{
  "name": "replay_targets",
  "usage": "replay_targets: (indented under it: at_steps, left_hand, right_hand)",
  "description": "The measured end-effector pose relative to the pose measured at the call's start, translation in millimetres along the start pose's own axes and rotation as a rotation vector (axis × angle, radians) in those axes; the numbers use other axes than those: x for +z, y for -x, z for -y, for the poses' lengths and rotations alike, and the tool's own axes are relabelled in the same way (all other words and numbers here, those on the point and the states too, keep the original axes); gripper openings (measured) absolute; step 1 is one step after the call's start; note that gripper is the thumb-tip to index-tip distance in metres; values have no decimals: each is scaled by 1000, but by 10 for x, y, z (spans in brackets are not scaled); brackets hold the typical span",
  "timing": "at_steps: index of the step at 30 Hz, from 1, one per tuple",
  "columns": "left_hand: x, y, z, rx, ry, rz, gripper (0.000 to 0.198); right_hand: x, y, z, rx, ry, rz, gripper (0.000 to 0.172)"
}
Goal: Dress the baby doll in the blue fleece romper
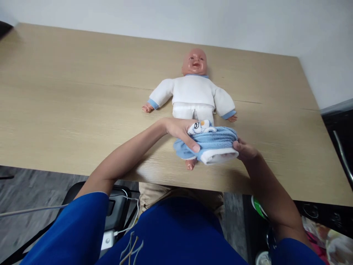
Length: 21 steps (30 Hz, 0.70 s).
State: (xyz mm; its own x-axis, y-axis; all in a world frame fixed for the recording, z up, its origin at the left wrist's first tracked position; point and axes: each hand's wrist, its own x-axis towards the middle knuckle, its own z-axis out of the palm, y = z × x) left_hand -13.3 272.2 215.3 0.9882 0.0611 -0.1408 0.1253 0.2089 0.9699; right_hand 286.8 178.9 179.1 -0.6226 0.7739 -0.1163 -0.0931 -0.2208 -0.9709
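Observation:
A baby doll [193,88] in a white top with blue cuffs and white trousers lies on its back, arms spread, head toward the wall. Over its legs I hold a light blue terry baby garment [217,137], bunched in folds, with a white-edged opening facing me and an embroidered white patch on top. The thumb of my left hand [182,133] presses on the garment's left side. My right hand [246,149] pinches its right edge. One of the doll's feet shows below the cloth; the other is hidden.
The light wood table [82,92] meets a white wall [176,22] at the back. Below its front edge, at left, are a grey case [118,213], a white plug adapter [108,239] and a cable. Bags and other items [331,239] sit below at right.

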Motion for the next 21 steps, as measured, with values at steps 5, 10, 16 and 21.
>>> replay_targets:
  at_steps: [5, 10, 16, 21]
  left_hand:
    - [-42, -6, 42, 70, -71, -101, 55]
    - [-99, -35, 26, 90, -126, -106, 49]
    - [68, -124, -74, 121, -131, -129, 47]
    - [178, -209, -41, 142, -301, -205, 38]
  right_hand:
    - [-63, -66, 57, -89, 124, 316, 53]
    - [64, 16, 90, -92, 246, -61, 73]
    - [562, 237, 19, -204, 325, -618, 51]
    - [1289, 436, -141, -104, 444, -920, 35]
